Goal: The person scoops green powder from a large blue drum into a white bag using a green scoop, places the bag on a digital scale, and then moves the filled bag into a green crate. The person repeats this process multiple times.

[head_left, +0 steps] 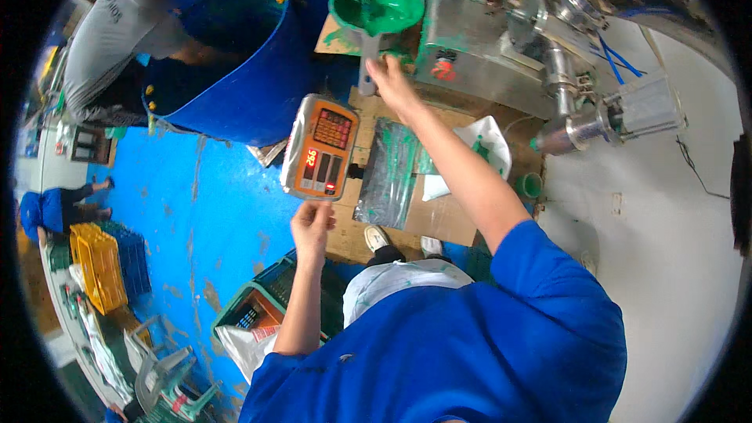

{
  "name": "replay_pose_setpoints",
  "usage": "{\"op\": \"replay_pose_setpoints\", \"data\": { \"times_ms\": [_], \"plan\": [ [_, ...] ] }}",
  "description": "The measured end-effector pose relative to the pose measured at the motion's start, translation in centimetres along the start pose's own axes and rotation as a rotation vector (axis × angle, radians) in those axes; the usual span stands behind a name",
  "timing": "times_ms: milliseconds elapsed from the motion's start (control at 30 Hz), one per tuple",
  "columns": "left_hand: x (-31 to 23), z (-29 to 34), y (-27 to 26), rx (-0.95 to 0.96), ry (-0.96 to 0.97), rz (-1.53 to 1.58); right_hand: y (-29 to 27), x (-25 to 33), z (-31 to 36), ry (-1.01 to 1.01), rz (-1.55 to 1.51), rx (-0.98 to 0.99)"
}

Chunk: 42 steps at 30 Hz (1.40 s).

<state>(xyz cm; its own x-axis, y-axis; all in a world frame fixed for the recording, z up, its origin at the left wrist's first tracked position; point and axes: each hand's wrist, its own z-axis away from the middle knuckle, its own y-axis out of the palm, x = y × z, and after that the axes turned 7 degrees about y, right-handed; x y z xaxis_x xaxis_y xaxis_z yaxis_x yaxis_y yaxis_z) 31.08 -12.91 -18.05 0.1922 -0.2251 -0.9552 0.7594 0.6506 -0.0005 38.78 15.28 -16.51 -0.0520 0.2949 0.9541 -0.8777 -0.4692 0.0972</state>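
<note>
My right hand [392,86] is wrapped round the grey handle of a scoop [370,59], whose far end is at a green basin [407,8]. Green wet material smears the basin inside, and the exact shape of the scoop's head is hard to make out. Just below the orange display unit of a weighing scale [333,127], my left hand [312,225] has its fingers curled together near the unit's lower edge. Whether anything is in those fingers is hidden. Right of the display lies the scale's platform [384,180], covered with clear plastic streaked green.
A person in a grey shirt [117,47] leans over a large blue tub [235,86] at far left. A steel machine [478,39] stands at right. A white bag [489,145] and green cup [529,185] sit beside the platform. A green crate [254,305] is near my left forearm.
</note>
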Motion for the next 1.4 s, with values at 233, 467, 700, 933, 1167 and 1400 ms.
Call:
{"op": "replay_pose_setpoints", "data": {
  "times_ms": [233, 467, 700, 933, 1167, 1400],
  "plan": [
    [6.7, -0.8, 12.8, 0.398, -0.207, -0.004, -19.8, -5.3, 13.5, -0.310, 0.513, -0.508],
    [9.0, 1.5, 23.7, 0.483, -0.467, 0.495, -31.5, -7.8, 4.9, 0.514, 0.330, 0.157],
    [6.4, 3.3, 24.9, 0.103, 0.104, -0.423, -27.0, -3.3, 7.6, -0.032, 1.214, 0.135],
    [4.7, 8.3, 17.1, -0.076, -0.054, -0.157, -20.1, -1.6, 17.8, -0.192, 1.055, 0.075],
    [-0.6, 14.3, 5.1, -0.028, -0.028, 0.852, -6.6, 2.1, 22.7, 0.333, 0.062, 0.471],
    [-4.3, 28.7, -10.6, -0.291, 0.318, 0.872, 15.9, 3.6, 29.6, 0.238, 0.278, 1.032]
  ]
}}
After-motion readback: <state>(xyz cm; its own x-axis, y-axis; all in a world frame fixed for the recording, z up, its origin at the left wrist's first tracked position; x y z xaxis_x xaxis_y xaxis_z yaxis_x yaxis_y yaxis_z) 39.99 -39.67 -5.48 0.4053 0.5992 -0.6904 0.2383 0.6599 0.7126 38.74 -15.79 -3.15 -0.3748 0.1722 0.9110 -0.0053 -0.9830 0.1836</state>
